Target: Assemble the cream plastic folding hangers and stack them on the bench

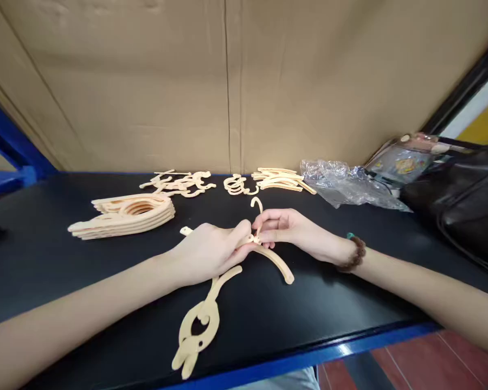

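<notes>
My left hand (211, 246) is closed on the arms of a cream plastic folding hanger (280, 261) near the middle of the table. One curved arm sticks out to the right, and another end shows left of the hand. Fingers of my right hand (287, 227) pinch a small hook (257, 202) at the hanger's joint, its curved end pointing up. Whether hook and arms are joined is hidden by the fingers. Just below my left hand lies a rabbit-shaped cream piece (211, 314) with a round hole, its upper end partly covered.
A stack of cream hanger pieces (122, 219) stands at left. Along the back lie loose rabbit-shaped parts (179, 184), several hooks (235, 184) and a pile of curved arms (282, 179). Clear plastic bags (350, 184) and a black bag (459, 195) sit at right. A cardboard wall (146, 92) closes the back.
</notes>
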Available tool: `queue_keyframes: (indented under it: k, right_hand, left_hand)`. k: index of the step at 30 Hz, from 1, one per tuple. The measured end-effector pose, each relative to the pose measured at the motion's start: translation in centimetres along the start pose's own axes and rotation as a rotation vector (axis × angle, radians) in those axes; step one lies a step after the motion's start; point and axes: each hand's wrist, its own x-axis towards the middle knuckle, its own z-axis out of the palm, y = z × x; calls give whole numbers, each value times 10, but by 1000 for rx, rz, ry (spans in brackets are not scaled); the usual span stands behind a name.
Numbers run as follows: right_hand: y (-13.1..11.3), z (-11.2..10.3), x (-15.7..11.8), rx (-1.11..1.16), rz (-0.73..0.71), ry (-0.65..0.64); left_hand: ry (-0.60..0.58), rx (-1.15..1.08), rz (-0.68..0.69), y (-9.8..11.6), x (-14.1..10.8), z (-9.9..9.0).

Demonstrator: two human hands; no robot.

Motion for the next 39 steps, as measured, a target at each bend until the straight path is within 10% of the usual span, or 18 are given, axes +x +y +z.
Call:
queue_keyframes:
  k: [23,39]
  right_hand:
    - [-7,9,-4,-116,107,97]
    - [2,18,-13,-496,-275,272]
  left_hand:
    - [-150,246,53,2,0,-2]
    - [-231,31,-217,9,5,-4]
